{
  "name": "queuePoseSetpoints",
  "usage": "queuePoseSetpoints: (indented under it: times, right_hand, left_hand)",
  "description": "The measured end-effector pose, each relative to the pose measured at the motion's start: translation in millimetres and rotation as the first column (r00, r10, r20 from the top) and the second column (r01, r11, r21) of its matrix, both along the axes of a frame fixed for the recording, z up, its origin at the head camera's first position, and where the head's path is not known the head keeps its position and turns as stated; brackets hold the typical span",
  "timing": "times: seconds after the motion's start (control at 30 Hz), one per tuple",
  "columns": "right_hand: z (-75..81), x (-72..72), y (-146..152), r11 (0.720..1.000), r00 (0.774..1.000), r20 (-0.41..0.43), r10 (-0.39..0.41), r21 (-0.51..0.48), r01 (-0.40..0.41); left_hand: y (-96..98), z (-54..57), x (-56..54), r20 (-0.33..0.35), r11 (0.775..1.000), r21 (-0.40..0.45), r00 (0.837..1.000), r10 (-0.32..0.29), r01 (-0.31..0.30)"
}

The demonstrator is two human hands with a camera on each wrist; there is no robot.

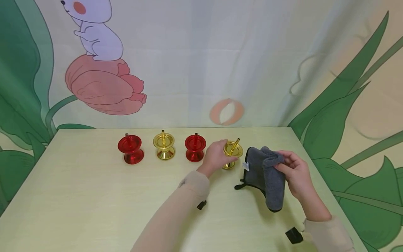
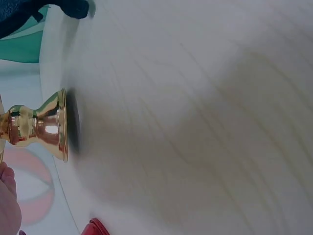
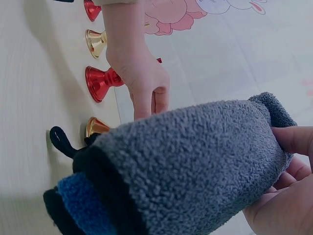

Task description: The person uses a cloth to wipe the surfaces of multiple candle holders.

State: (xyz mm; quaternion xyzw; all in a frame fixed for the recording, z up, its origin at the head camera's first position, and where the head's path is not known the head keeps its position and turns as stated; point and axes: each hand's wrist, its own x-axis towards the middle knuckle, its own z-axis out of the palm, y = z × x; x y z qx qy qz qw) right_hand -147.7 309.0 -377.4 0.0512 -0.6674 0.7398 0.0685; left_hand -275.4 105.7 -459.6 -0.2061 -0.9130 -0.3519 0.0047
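Note:
My left hand (image 1: 216,158) grips the rim of a gold candle holder (image 1: 229,165) at the right end of a row, its central stem leaning to the right. In the left wrist view, the flared foot of this gold candle holder (image 2: 49,127) is right at the tabletop, over a dark shadow. A folded grey towel (image 1: 259,169) with black edging and a hanging loop is pinched at its upper right by my right hand (image 1: 297,173). The right wrist view shows the towel (image 3: 190,161) with a blue inner side, hiding most of that candle holder.
Left of my left hand stand a red candle holder (image 1: 195,154), a gold one (image 1: 165,152) and another red one (image 1: 133,155) along the back of the pale table (image 1: 78,196). A printed curtain (image 1: 189,63) hangs behind the table's rear edge.

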Motion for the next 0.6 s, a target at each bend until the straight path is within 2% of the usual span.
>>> queuePoseSetpoints:
  times: [0.27, 0.47, 0.6]
  right_hand:
    - [2.7, -0.6, 1, 1.000, 1.000, 0.008, -0.008, -0.022, 0.008]
    - [8.1, -5.0, -4, 0.998, 1.000, -0.001, -0.002, -0.057, 0.002]
    - [7.8, -10.5, -8, 0.999, 1.000, -0.010, -0.019, -0.042, 0.019]
  left_hand:
    - [-12.2, 4.7, 11.7, -0.058, 0.999, -0.018, 0.998, -0.036, 0.035]
    - [-24.1, 19.9, 25.3, -0.079, 0.998, -0.043, 0.995, -0.059, 0.055]
    - [-33.2, 32.1, 37.4, -0.102, 0.994, -0.072, 0.991, -0.092, 0.085]
